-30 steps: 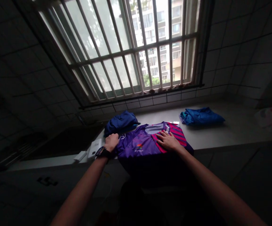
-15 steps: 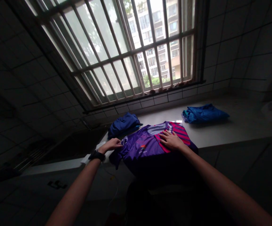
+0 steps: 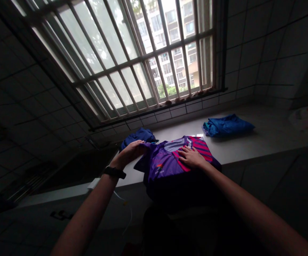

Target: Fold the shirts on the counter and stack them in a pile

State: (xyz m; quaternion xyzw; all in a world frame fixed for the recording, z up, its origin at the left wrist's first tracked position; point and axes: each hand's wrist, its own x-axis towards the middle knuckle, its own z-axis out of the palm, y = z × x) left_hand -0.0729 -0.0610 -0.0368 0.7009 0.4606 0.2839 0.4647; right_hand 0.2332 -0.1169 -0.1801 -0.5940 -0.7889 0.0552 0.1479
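A purple jersey with pink stripes on its right side lies on the counter, its neck opening toward the window and its lower part hanging over the front edge. My left hand is closed on the jersey's left sleeve and holds it lifted off the counter; the fingertips are partly hidden by cloth. A dark band circles that wrist. My right hand rests flat on the striped part of the chest, fingers spread. Just behind my left hand sits a folded dark blue garment.
A folded bright blue garment lies on the counter to the right. To the left is a dark sink. A barred window fills the wall behind. A white cable hangs below the front edge.
My left hand has raised the sleeve and moved it up and inward, toward the dark blue garment. My right hand stays on the chest. The whole view has shifted slightly.
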